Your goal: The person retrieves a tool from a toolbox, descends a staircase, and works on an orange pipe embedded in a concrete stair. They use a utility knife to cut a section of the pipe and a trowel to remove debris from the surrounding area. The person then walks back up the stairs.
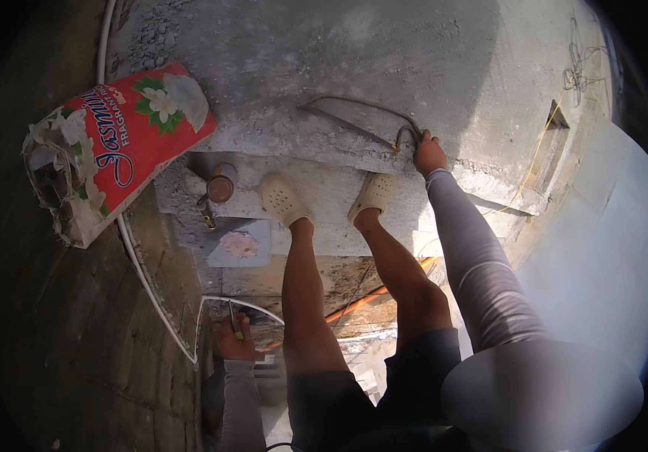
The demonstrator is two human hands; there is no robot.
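My right hand is closed round the handle of a hacksaw with a curved, rusty-looking frame. The saw lies low over the grey concrete slab, its blade pointing left. At the lower left, my left hand grips a slim tool with a green handle and a narrow metal end pointing up; its exact kind is unclear. A white pipe bends just above that hand. Between the hands, my feet in beige clogs stand on a concrete step.
A red rice sack stands open at the left. Beside the step are a tin can, a small black-and-yellow tool and a light board bearing pink paste. An orange pipe runs behind my legs. Yellow wire trails at right.
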